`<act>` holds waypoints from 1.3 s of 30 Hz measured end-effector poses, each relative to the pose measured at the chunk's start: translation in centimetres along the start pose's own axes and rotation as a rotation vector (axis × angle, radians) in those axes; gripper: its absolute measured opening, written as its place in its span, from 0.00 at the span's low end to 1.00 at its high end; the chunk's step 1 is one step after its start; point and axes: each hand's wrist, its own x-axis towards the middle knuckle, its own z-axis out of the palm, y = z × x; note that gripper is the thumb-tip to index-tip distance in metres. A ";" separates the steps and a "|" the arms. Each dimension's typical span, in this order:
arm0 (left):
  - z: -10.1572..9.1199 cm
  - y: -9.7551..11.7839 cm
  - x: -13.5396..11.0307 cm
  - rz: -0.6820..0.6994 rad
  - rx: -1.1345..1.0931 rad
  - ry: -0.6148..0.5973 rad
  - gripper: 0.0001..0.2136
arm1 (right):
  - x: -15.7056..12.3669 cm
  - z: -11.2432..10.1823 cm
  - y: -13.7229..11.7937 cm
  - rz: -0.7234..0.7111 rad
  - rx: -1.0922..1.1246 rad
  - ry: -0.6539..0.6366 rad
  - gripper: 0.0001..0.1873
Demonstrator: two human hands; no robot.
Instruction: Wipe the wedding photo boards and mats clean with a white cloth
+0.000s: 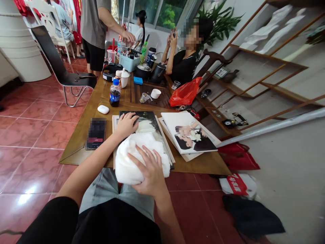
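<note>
black shorts [76, 220] closest, then soft white cloth wad [129, 162] on framed photo [149, 122] by near edge of wooden table [203, 166]. looks light, squashy; take w/ whole hand. r hand [149, 171] spread open on wad, l hand [126, 126] resting open on photo, neither gripping.

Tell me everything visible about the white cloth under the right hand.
The white cloth is a soft, bunched wad with puffy folds; the exact fabric cannot be told. It lies on a framed photograph, overhanging its near edge. The right hand presses on top with fingers spread, while the left hand rests just beyond it.
</note>
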 end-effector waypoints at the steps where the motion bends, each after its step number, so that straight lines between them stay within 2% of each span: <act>1: 0.0 -0.1 0.0 0.007 -0.003 -0.006 0.19 | 0.0 0.0 -0.1 -0.002 -0.002 -0.003 0.47; 7: -0.5 -0.2 0.1 0.011 -0.021 -0.036 0.19 | -1.0 -0.5 1.7 0.065 -0.019 0.000 0.43; 12: -0.8 0.0 0.0 0.001 -0.025 -0.050 0.19 | -2.6 -1.4 4.5 0.204 -0.078 0.085 0.38; 15: -1.0 0.4 -0.1 -0.014 -0.022 -0.049 0.19 | -2.9 -1.6 5.1 0.248 -0.106 0.110 0.36; 23: -0.8 0.9 -0.5 -0.079 -0.055 -0.028 0.17 | -1.3 -1.0 3.7 0.193 -0.116 0.033 0.43; 31: -1.0 0.8 -0.4 -0.048 -0.061 -0.063 0.18 | 0.2 -0.1 1.3 0.086 -0.043 0.001 0.44; 35: -1.2 0.6 -0.3 -0.033 -0.072 -0.069 0.19 | 0.1 0.0 1.4 0.107 -0.035 0.014 0.44; 39: -1.3 0.6 -0.2 -0.050 -0.071 -0.065 0.19 | -0.4 -0.4 2.6 0.174 -0.032 0.025 0.42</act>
